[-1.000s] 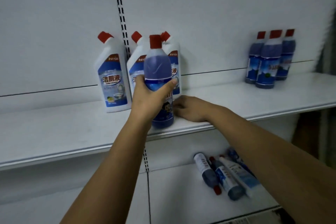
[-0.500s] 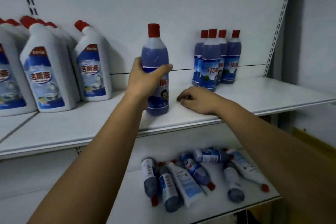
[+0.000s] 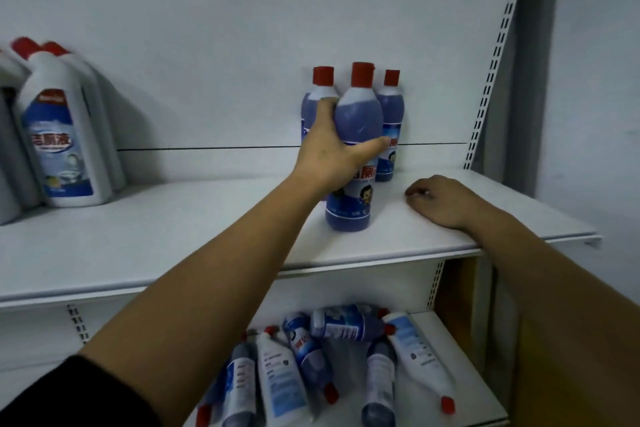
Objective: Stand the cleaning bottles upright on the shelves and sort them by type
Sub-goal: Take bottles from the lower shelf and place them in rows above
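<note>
Blue bottle [image 3: 358,121] held upright on the upper shelf [image 3: 156,246], beside its own type.
The upper shelf spanned the bay, and the lower shelf [image 3: 481,357] lay beneath it at 6 o'clock. White angled-neck bottles [image 3: 59,139] stood upright in a cluster at 9 o'clock on the upper shelf, well apart from the blue group. A heap of fallen bottles [image 3: 280,374], white and blue mixed, lay on their sides on the lower shelf. The left hand [image 3: 329,156] gripped the blue bottle round its middle, thumb across the front and fingers behind. Whether its base touched the board could not be confirmed. Two more blue bottles [image 3: 391,107] stood upright just behind it, at 11 and 1 o'clock, against the back panel. The right hand [image 3: 440,201] rested palm-down on the shelf at 3 o'clock of the held bottle, fingers loosely bent and holding nothing.
</note>
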The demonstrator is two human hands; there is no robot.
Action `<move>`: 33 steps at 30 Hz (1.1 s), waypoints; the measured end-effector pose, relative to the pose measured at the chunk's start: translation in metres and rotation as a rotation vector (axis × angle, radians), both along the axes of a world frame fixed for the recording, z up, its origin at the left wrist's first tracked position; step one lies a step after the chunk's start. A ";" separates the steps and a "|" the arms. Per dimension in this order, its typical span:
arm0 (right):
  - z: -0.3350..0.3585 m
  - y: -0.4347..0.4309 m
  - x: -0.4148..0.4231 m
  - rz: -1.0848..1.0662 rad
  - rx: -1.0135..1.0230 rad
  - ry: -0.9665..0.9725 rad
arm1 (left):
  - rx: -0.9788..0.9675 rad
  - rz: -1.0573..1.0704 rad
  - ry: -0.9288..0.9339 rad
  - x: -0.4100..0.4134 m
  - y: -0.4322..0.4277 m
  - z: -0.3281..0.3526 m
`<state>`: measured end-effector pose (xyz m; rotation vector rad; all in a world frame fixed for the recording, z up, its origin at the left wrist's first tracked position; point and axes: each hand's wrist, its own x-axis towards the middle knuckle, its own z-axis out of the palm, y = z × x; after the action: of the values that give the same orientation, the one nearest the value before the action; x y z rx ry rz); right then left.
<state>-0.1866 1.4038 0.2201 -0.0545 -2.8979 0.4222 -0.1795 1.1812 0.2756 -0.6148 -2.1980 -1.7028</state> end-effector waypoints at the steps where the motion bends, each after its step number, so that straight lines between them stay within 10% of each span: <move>1: -0.001 0.009 -0.002 -0.021 -0.023 0.005 | -0.054 0.013 0.042 -0.002 0.009 0.001; 15: -0.013 0.028 -0.015 -0.043 -0.030 0.017 | -0.675 0.231 0.157 -0.037 0.052 0.075; 33: -0.012 0.026 -0.011 -0.054 0.000 -0.008 | -0.550 0.179 -0.092 -0.061 0.058 0.084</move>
<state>-0.1975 1.4299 0.2085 -0.1339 -2.8968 0.4139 -0.2410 1.2392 0.3596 -0.4440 -2.7107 -1.0529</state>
